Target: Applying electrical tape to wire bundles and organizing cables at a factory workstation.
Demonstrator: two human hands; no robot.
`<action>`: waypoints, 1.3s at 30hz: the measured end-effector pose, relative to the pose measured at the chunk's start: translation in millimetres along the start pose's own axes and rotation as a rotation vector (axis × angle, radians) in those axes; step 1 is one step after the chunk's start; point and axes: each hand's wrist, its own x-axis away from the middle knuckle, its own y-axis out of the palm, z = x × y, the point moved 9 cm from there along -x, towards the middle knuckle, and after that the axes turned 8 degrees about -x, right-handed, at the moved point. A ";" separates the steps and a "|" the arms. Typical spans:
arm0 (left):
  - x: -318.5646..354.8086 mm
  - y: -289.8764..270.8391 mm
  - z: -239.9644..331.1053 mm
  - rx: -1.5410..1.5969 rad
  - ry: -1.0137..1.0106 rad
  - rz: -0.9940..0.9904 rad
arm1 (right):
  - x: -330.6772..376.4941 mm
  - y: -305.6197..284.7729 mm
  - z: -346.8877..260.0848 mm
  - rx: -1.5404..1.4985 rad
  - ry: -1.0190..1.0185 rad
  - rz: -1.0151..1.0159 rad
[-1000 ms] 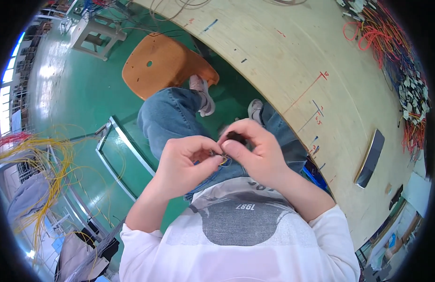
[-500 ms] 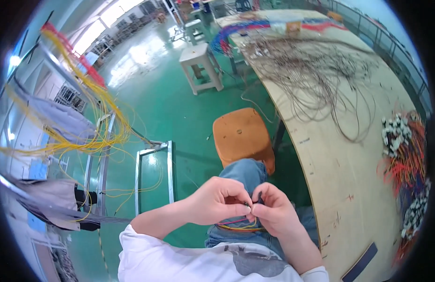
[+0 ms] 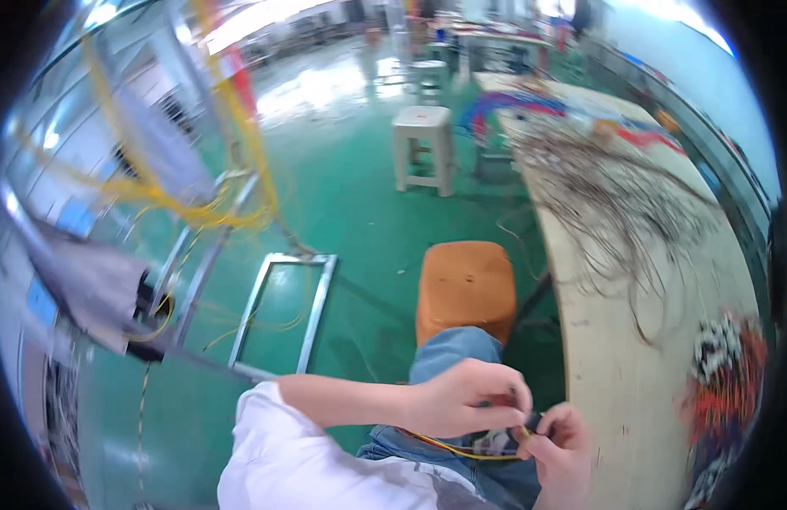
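Above my lap, my left hand (image 3: 470, 398) is closed in a pinch, thumb against fingers. What it holds is too small and blurred to name. Just to its right, my right hand (image 3: 565, 446) pinches a small black connector (image 3: 535, 422), with the fingertips of both hands nearly meeting there. Thin yellow and red wires (image 3: 461, 450) cross my jeans and run up to the right hand's fingers. Those fingers partly hide the connector.
An orange stool (image 3: 467, 285) stands beyond my knee. To the right runs a long wooden table (image 3: 610, 399) bearing tangled brown wires (image 3: 606, 200) and bundled wires with white connectors (image 3: 718, 348). At left is a metal frame (image 3: 319, 310) with hanging yellow wires (image 3: 256, 191).
The view has swung, so the stool and table sit differently in the picture. Both hands now appear farther right and lower, still close together, with the yellow and red wires below them.
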 end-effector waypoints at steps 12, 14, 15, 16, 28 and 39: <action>-4.5 4.0 -11.6 -0.102 -0.012 0.187 | 1.2 -3.5 -11.0 0.644 -0.318 0.018; -2.0 4.8 -4.8 -0.208 0.041 0.221 | -0.5 0.8 -11.4 0.761 -0.333 0.012; -3.9 5.5 -6.2 -0.212 0.037 0.249 | 3.8 3.2 -15.6 0.902 -0.424 0.030; -7.0 9.0 1.9 -0.334 0.154 0.290 | 10.0 11.3 -23.1 0.959 -0.544 0.025; -6.6 18.7 -43.9 0.054 -0.228 0.152 | 31.2 35.4 -33.8 1.432 -0.891 -0.182; 8.0 8.6 -56.4 0.311 -0.496 0.134 | 27.7 15.3 -13.6 1.091 -0.571 -0.174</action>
